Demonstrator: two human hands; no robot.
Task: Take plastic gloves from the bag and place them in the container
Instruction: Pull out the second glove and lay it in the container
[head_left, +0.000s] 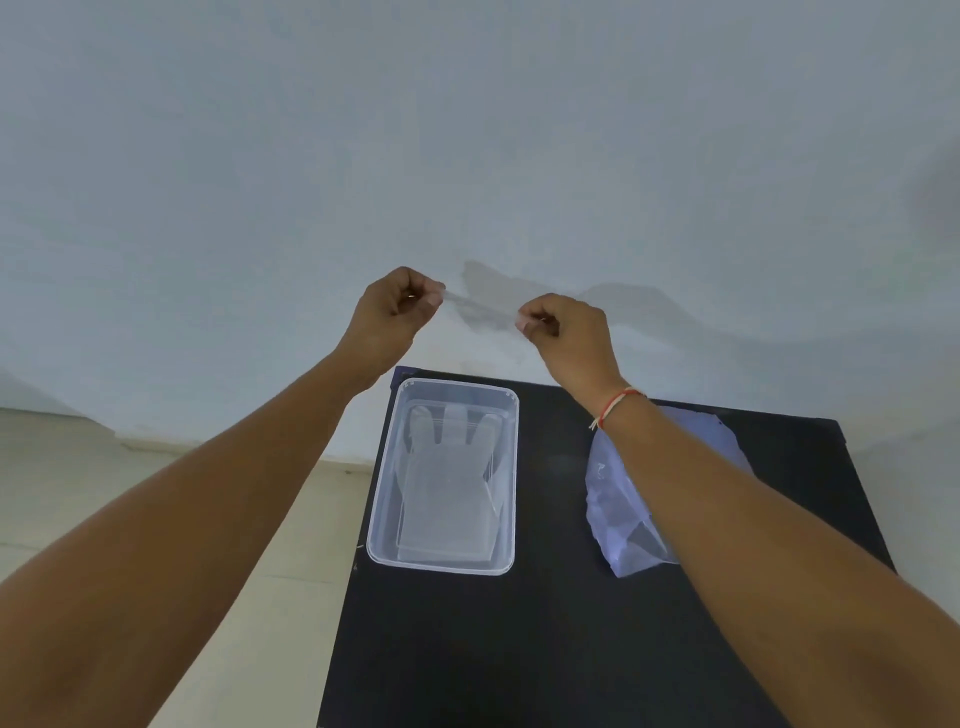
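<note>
Here, the fingertips of both hands are pinched shut on the 2 ends of a thin, clear plastic glove (480, 306), stretched between them and barely visible against the pale wall (467, 130). The left hand (397, 306) curls into a loose fist with thumb and forefinger nipping one edge; the right hand (566, 327) mirrors it on the other edge, a red thread bracelet (615, 405) at its wrist. Both arms reach forward and upward, held well above the black table (545, 649).

Below the left hand sits the clear container (511, 467), with at least 1 glove (447, 493) lying flat inside, fingers pointing away. The plastic bag (613, 499) lies to its right, partly hidden under the right forearm.

The step appears to be spreading the glove before laying it down. To do it well, keep the film lightly taut, lower both hands together over the container, and release the edges evenly so it settles flat rather than crumpling or drifting.
</note>
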